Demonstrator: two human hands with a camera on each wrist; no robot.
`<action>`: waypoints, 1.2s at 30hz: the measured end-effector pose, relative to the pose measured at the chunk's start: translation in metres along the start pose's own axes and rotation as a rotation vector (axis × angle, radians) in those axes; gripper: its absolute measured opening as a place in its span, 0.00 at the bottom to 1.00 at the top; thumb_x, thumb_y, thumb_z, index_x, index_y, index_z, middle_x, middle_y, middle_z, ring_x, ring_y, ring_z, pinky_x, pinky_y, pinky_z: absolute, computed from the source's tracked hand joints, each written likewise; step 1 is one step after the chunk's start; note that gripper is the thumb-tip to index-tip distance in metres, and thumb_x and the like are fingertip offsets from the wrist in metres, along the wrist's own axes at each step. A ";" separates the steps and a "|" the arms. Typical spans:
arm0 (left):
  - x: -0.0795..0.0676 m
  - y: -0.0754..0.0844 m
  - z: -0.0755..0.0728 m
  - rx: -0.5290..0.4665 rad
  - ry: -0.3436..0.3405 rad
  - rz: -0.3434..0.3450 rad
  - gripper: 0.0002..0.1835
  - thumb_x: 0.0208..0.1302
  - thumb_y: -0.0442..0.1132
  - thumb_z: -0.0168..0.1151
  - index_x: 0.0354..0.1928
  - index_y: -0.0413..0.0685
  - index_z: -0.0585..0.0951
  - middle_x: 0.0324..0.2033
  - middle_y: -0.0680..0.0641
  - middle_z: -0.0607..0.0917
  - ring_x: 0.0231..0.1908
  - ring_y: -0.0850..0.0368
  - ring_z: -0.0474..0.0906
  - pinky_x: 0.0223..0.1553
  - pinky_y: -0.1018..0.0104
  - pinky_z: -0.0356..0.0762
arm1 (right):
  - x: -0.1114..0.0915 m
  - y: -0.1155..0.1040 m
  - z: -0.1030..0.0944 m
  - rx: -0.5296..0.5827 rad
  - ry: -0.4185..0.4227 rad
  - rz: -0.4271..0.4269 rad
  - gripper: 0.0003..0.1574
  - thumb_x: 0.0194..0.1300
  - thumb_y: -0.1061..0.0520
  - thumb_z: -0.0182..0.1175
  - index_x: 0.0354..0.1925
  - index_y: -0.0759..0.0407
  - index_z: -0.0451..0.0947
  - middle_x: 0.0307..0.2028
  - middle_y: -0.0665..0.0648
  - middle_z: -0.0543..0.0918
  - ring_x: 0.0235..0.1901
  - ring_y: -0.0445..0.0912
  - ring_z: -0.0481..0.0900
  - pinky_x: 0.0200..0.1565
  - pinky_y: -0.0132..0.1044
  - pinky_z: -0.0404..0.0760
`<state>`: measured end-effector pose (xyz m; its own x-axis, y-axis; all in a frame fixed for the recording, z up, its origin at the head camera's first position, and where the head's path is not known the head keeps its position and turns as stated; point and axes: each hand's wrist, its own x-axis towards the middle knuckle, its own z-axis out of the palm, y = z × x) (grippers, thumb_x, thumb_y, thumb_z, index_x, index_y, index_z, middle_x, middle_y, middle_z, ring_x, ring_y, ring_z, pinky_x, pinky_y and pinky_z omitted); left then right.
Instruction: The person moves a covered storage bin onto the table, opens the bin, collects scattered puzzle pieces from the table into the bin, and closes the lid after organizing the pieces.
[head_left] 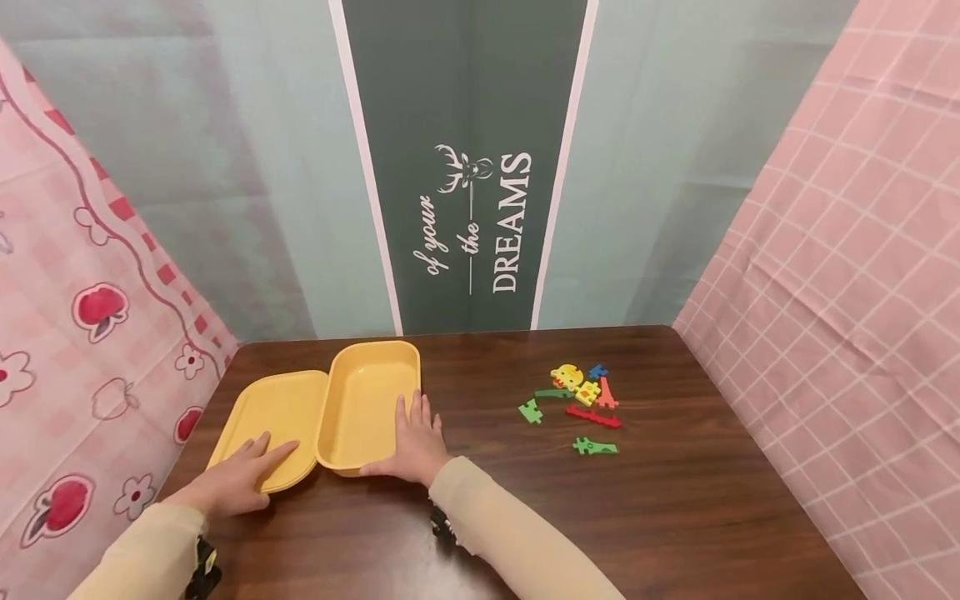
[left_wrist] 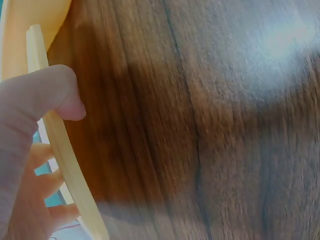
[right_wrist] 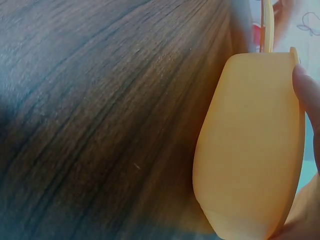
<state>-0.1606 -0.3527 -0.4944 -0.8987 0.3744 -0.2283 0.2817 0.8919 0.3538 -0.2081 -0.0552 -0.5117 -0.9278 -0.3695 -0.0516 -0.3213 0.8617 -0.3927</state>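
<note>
A yellow rectangular lid [head_left: 281, 407] with rounded corners lies at the left of the table, its right edge against a yellow box [head_left: 367, 408]. My left hand [head_left: 238, 479] holds the lid by its near side; in the left wrist view the thumb [left_wrist: 57, 90] bends over the edge and the fingers lie along the other face. The box stands with its open side up, its inside bare. My right hand [head_left: 416, 442] rests on its near right corner, fingers stretched over the right rim. In the right wrist view the thumb [right_wrist: 307, 90] touches the rim.
Right of the box lie several small coloured puzzle pieces: a yellow animal head [head_left: 567, 377], a red strip [head_left: 594, 416], a green piece [head_left: 596, 447], a blue piece [head_left: 597, 371] and others. The brown wooden table [head_left: 510, 508] is bounded by fabric curtains [head_left: 637, 125] at the back and sides.
</note>
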 end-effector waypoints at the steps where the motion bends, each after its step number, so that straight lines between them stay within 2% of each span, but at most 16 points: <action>1: 0.001 -0.001 0.000 0.003 -0.010 -0.006 0.44 0.40 0.37 0.67 0.66 0.51 0.65 0.61 0.19 0.56 0.54 0.14 0.53 0.46 0.28 0.61 | 0.000 0.000 0.000 0.002 -0.003 0.003 0.82 0.32 0.18 0.62 0.72 0.61 0.44 0.71 0.66 0.41 0.70 0.57 0.39 0.63 0.56 0.54; 3: 0.002 -0.004 0.001 0.009 -0.024 -0.019 0.45 0.39 0.37 0.68 0.66 0.49 0.64 0.61 0.20 0.56 0.53 0.12 0.52 0.46 0.27 0.59 | 0.001 0.001 0.002 -0.006 -0.008 0.009 0.82 0.32 0.17 0.61 0.72 0.61 0.45 0.71 0.66 0.42 0.70 0.57 0.39 0.63 0.55 0.55; 5: 0.004 -0.006 0.002 0.017 -0.038 -0.031 0.46 0.38 0.36 0.68 0.66 0.46 0.64 0.62 0.20 0.56 0.52 0.13 0.56 0.48 0.27 0.56 | 0.002 0.000 0.003 -0.014 -0.006 0.016 0.81 0.32 0.17 0.61 0.72 0.61 0.46 0.71 0.65 0.42 0.70 0.56 0.40 0.63 0.55 0.55; 10: 0.011 -0.011 0.003 0.012 -0.070 -0.050 0.48 0.37 0.34 0.69 0.67 0.40 0.62 0.62 0.20 0.54 0.51 0.21 0.66 0.55 0.28 0.46 | 0.002 -0.002 0.005 -0.017 -0.006 0.026 0.80 0.32 0.17 0.60 0.72 0.60 0.47 0.72 0.63 0.41 0.70 0.56 0.40 0.63 0.55 0.55; 13: 0.014 -0.012 0.005 0.002 -0.092 -0.067 0.49 0.37 0.34 0.70 0.67 0.40 0.61 0.62 0.19 0.53 0.51 0.19 0.64 0.55 0.28 0.44 | 0.001 -0.005 0.004 -0.022 -0.025 0.025 0.80 0.33 0.16 0.60 0.72 0.59 0.47 0.72 0.63 0.40 0.70 0.56 0.40 0.63 0.54 0.55; 20: 0.022 -0.007 0.005 0.015 -0.083 -0.075 0.49 0.36 0.32 0.70 0.67 0.40 0.61 0.62 0.19 0.54 0.51 0.10 0.51 0.50 0.26 0.51 | -0.004 -0.006 -0.003 -0.063 -0.022 0.021 0.78 0.36 0.17 0.59 0.71 0.61 0.48 0.72 0.64 0.41 0.70 0.58 0.42 0.64 0.50 0.55; 28: 0.022 -0.003 -0.001 0.003 -0.105 -0.105 0.49 0.37 0.31 0.69 0.67 0.41 0.59 0.63 0.20 0.51 0.52 0.08 0.46 0.44 0.25 0.57 | -0.005 -0.005 -0.005 -0.025 -0.023 0.037 0.78 0.35 0.18 0.60 0.72 0.60 0.48 0.72 0.63 0.40 0.70 0.57 0.42 0.64 0.51 0.55; 34: 0.023 -0.003 -0.002 0.015 -0.115 -0.108 0.49 0.37 0.30 0.69 0.68 0.42 0.59 0.63 0.20 0.51 0.53 0.09 0.46 0.45 0.24 0.55 | -0.004 -0.003 -0.001 -0.006 -0.024 0.043 0.78 0.34 0.18 0.60 0.72 0.59 0.48 0.72 0.62 0.38 0.70 0.57 0.41 0.64 0.51 0.55; 36: 0.024 -0.004 0.000 0.042 -0.105 -0.077 0.49 0.36 0.30 0.69 0.67 0.40 0.60 0.62 0.19 0.53 0.55 0.13 0.49 0.48 0.25 0.54 | -0.003 -0.002 0.001 -0.009 -0.019 0.041 0.78 0.34 0.17 0.60 0.72 0.59 0.48 0.72 0.63 0.38 0.70 0.58 0.42 0.64 0.51 0.55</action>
<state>-0.1832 -0.3473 -0.5010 -0.8787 0.3266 -0.3483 0.2287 0.9282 0.2933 -0.2047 -0.0560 -0.5115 -0.9363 -0.3408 -0.0851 -0.2854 0.8793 -0.3814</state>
